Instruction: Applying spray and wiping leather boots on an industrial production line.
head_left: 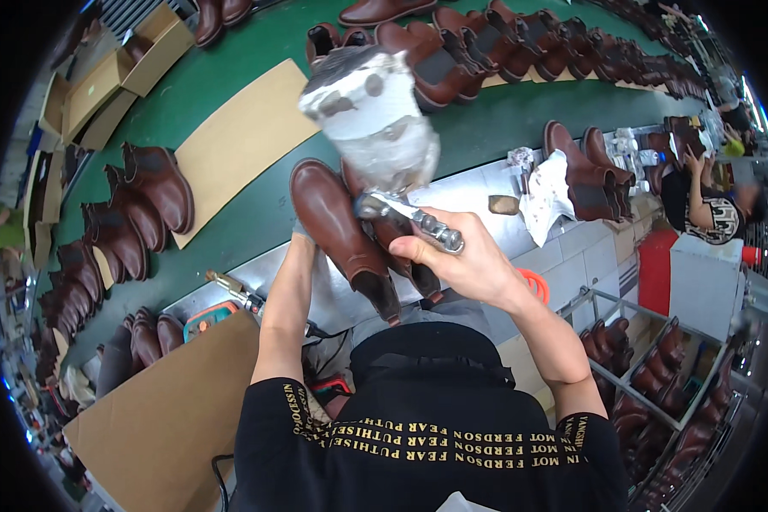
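A pair of brown leather ankle boots is tilted in front of me at the near side of the bench, toes away from me; the left boot [328,209] shows most fully. My left hand [299,231] holds the pair from the left and underneath, its fingers hidden behind the leather. Closed around the metal handle of a spray gun [414,224], my right hand [465,256] is above the right boot [388,235]. A white, stained cup wrapped in clear plastic [375,119] sits on the gun, blurred, and covers part of that boot.
Brown boots [158,183] line the green bench [230,72] at left and along the back. Cardboard [247,128] lies on it. More boots [572,171] stand at right beside white paper [548,196]. A metal rack [648,367] holds boots; a co-worker [704,196] is far right.
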{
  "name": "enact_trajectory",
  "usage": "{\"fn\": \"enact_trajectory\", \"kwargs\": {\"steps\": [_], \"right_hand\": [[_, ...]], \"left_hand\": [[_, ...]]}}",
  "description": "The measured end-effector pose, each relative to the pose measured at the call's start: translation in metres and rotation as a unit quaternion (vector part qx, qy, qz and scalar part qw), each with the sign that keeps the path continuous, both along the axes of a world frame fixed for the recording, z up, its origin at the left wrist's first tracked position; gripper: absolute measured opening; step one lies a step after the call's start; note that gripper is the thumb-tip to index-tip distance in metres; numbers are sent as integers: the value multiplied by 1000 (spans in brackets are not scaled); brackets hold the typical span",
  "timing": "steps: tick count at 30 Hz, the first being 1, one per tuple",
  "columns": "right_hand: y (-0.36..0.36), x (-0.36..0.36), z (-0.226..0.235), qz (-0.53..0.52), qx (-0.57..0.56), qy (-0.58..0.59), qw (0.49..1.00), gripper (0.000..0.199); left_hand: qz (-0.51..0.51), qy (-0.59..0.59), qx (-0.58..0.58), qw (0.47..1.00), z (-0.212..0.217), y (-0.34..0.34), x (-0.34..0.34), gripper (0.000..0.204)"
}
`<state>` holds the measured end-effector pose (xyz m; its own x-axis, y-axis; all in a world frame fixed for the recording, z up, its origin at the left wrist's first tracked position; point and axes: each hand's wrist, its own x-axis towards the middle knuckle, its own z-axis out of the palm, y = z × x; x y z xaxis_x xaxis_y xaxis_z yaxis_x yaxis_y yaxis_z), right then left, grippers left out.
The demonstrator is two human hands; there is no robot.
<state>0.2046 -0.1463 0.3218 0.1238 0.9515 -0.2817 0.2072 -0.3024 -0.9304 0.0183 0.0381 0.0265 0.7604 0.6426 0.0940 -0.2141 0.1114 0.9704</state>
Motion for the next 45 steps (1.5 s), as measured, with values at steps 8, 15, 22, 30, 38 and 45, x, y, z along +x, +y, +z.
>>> {"fn": "enact_trajectory", "kwargs": {"steps": [8,15,22,30,38,45], "right_hand": [[-3,-4,-7,-40,63,-37,997,33],[5,-15,-2,-9,-29,-14,999,38],[-25,-9,24,13,-36,9,999,37],[-11,-15,11,-57,8,-57,997,43],[-2,-29,1,-58,-47,69,995,27],[-34,-11,-27,-141,4,108,984,30]], "left_hand": [[-13,4,7,1000,-1,-9,0,32],[-35,1,19,999,7,-13,8,32],[-53,-5,32,998,7,-11,14,33],[-76,-6,30,997,11,-15,12,33],[-68,-3,4,998,18,-10,14,32],[6,67,38,997,-35,-6,-15,26]]}}
